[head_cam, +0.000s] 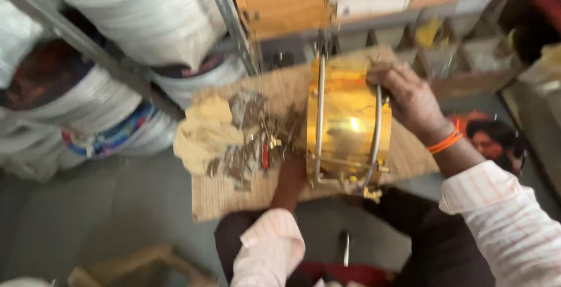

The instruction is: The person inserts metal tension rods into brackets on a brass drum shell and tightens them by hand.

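Brass drum shell (pixel 345 126) stands on the woven mat's (pixel 234 196) right edge; right hand (pixel 409 97) fingers curl over its rim, left hand (pixel 290 179) hidden behind, grip unclear. Steadying both sides seems wise.

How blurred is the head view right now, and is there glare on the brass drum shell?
Head view: motion blur smears everything, worst on the shelves at top; a bright glare spot sits on the brass drum shell; the right hand on its rim reads soft; the left hand is hidden behind it.
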